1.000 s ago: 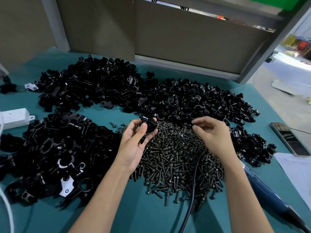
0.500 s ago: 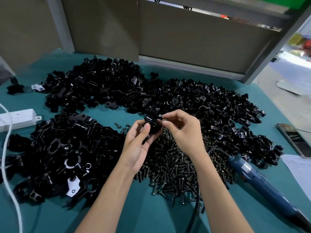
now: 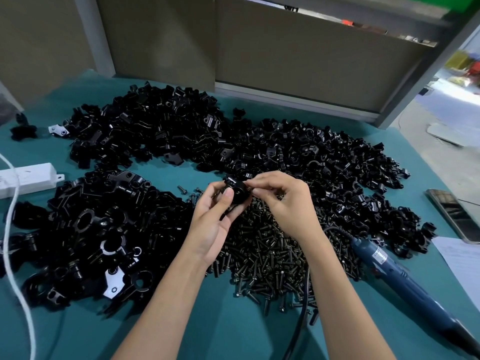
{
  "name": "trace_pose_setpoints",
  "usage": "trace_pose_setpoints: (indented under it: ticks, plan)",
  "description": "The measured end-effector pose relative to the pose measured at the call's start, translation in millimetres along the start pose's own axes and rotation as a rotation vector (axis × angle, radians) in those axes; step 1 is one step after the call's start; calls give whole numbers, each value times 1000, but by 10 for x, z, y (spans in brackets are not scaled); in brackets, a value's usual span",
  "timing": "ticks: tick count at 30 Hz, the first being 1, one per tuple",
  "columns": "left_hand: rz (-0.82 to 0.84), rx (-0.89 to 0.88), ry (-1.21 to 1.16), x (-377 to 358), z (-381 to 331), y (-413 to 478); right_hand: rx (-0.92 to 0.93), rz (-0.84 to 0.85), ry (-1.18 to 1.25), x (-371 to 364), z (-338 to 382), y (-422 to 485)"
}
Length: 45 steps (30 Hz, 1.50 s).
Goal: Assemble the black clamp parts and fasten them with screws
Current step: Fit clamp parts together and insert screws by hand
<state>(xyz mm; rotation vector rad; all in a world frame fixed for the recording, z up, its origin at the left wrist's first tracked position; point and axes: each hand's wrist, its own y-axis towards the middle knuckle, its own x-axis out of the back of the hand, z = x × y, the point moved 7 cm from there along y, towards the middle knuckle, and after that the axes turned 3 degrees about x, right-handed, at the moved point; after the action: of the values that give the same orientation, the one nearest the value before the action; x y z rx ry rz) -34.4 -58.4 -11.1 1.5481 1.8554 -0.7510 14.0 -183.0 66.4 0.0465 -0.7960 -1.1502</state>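
My left hand (image 3: 214,219) grips a black clamp (image 3: 237,191) between thumb and fingers, held above the heap of dark screws (image 3: 270,253). The fingertips of my right hand (image 3: 283,200) pinch at the clamp's right side, where a small screw seems to sit; it is too small to see clearly. Piles of loose black clamp parts (image 3: 161,136) spread across the back of the teal table (image 3: 233,328). More of them lie at the right (image 3: 345,172), and bigger clamp bodies (image 3: 91,229) lie at the left.
A blue electric screwdriver (image 3: 400,274) lies on the table at the right, its black cable (image 3: 301,315) running toward me between my arms. A white power strip (image 3: 28,176) with a white cord sits at the left. A phone (image 3: 453,214) and paper (image 3: 465,266) lie at the right edge.
My right hand came off the screw heap to the left and now meets the clamp held in my left hand. The left hand has barely moved.
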Motion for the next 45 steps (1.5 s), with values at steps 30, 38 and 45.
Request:
trace_pose_setpoints:
  ticks: [30, 38, 45]
  plan:
    - [-72, -105, -47, 186, -152, 52, -176, 188, -463, -299, -192, -308]
    - [7, -64, 124, 31, -44, 25, 90, -268, -128, 32, 247, -77]
    - [11, -52, 197, -8, 1, 0, 174, -249, -178, -26, 331, -46]
